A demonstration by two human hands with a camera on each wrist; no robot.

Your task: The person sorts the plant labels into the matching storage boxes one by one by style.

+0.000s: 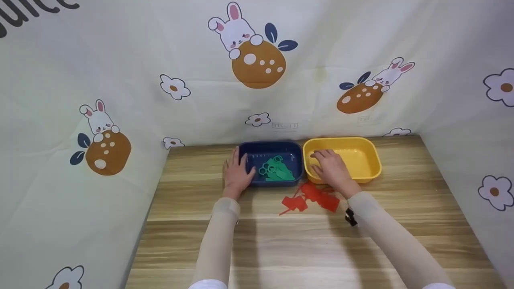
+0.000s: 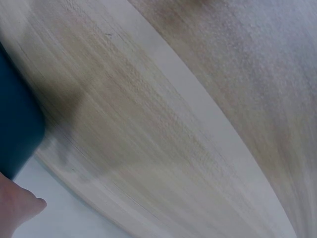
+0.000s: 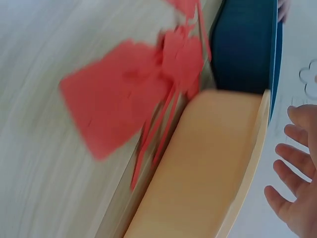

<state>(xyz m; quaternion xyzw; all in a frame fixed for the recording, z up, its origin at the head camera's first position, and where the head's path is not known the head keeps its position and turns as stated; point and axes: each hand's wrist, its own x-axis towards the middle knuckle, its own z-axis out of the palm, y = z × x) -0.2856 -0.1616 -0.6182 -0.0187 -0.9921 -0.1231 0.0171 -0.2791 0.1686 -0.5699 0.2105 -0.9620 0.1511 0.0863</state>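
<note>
My left hand (image 1: 237,174) rests at the left rim of the navy blue bin (image 1: 273,184), fingers extended and thumb reaching over the edge. Green flat pieces with rings (image 1: 279,170) lie inside that bin. Above the left part of the yellow bin (image 1: 371,172) is my right hand (image 1: 332,166), its fingers loosely spread and holding nothing. In the right wrist view, those fingers appear beyond the yellow bin wall (image 3: 198,158). Red flat tag-like pieces with thin strips (image 1: 327,201) lie in a loose heap on the table, just in front of the bins.
A small black object (image 1: 350,216) lies by my right wrist, partly covered by the sleeve. The bins stand side by side at the back of the wooden table (image 1: 289,249), against a curtain (image 1: 200,116) printed with rabbits. Curtain panels also border the left and right sides.
</note>
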